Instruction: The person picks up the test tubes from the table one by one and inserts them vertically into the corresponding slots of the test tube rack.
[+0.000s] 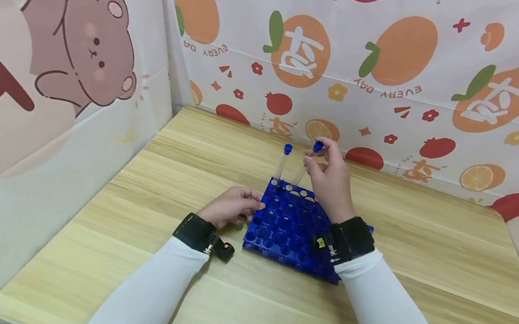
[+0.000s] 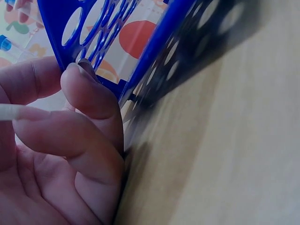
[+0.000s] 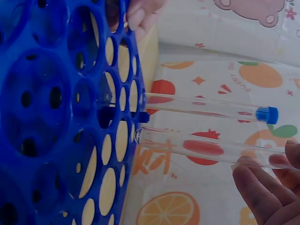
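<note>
A blue test tube rack (image 1: pixel 284 221) with rows of round holes stands on the table. My left hand (image 1: pixel 232 205) grips its left edge; the left wrist view shows the fingertips (image 2: pixel 86 84) against the rack's side. In my right hand (image 1: pixel 331 180) is a clear test tube (image 3: pixel 197 148) with a blue cap (image 1: pixel 318 146), pinched near the capped end. Its rounded bottom is by the far row of holes; whether it touches the rack I cannot tell. Just left of it, another clear test tube (image 1: pixel 281 167) with a blue cap (image 3: pixel 267 115) stands upright in the rack.
The wooden table (image 1: pixel 117 258) reaches back to a fruit-printed cloth (image 1: pixel 333 99) hanging behind it. On the left hangs a cloth with a bear print (image 1: pixel 97 49). Black straps with small cameras (image 1: pixel 225 251) sit on both wrists.
</note>
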A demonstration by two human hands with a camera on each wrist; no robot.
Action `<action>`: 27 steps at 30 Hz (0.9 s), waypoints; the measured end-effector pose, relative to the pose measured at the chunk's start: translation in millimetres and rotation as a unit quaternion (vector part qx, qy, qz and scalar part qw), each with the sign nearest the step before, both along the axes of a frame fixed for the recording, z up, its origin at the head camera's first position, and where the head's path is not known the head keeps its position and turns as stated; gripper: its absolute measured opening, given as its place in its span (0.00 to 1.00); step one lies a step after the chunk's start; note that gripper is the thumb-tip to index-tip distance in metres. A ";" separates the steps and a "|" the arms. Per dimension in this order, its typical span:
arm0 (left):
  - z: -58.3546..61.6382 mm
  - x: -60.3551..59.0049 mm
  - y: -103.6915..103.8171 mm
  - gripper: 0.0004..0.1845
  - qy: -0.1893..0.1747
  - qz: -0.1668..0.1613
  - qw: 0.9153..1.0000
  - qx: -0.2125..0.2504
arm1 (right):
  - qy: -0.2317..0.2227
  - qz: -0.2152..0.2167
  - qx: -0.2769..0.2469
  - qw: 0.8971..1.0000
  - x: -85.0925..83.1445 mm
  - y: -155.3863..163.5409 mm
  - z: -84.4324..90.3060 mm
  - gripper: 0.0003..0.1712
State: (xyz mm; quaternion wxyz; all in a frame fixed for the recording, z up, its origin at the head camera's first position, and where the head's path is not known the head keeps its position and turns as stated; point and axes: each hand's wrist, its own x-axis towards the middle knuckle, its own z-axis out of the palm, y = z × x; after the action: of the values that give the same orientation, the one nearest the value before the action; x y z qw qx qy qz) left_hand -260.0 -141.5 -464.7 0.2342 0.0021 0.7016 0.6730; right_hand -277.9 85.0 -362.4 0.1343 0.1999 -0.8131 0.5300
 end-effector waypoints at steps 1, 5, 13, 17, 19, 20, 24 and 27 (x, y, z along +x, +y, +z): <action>-0.2 -0.1 -0.1 0.10 0.000 -0.001 1.000 0.000 | 0.001 0.003 0.000 1.000 -4.0 0.3 -4.5 0.23; -0.5 -0.5 -0.4 0.10 0.002 -0.003 1.000 0.000 | -0.003 0.011 0.013 1.000 -8.5 -2.3 -10.4 0.23; -0.5 -1.2 0.0 0.11 -0.001 -0.002 1.000 0.000 | -0.022 0.029 0.087 0.996 -8.7 -7.6 -18.9 0.17; 0.2 -1.2 0.1 0.12 -0.001 -0.005 1.000 -0.002 | -0.039 0.018 0.099 0.994 -8.8 -7.5 -20.9 0.14; 0.1 -1.5 -0.1 0.13 0.000 -0.005 1.000 -0.001 | -0.046 0.014 0.100 0.994 -9.2 -7.1 -21.0 0.13; 0.0 -1.7 -0.3 0.13 0.001 -0.005 1.000 -0.002 | -0.049 0.012 0.100 0.994 -9.7 -6.8 -20.9 0.13; -0.6 -2.2 -1.0 0.13 0.000 -0.004 1.000 -0.002 | -0.065 0.006 0.101 0.993 -10.9 -6.1 -21.2 0.13; -1.2 -2.3 -1.2 0.13 -0.002 -0.002 1.000 -0.002 | -0.075 0.001 0.106 0.992 -12.1 -6.5 -22.0 0.13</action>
State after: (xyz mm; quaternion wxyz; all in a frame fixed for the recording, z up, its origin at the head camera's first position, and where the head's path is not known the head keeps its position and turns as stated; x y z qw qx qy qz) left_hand -262.3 -142.7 -465.8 0.2367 0.0019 0.7024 0.6713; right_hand -290.0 78.5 -384.4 0.0506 0.1740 -0.8720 0.4547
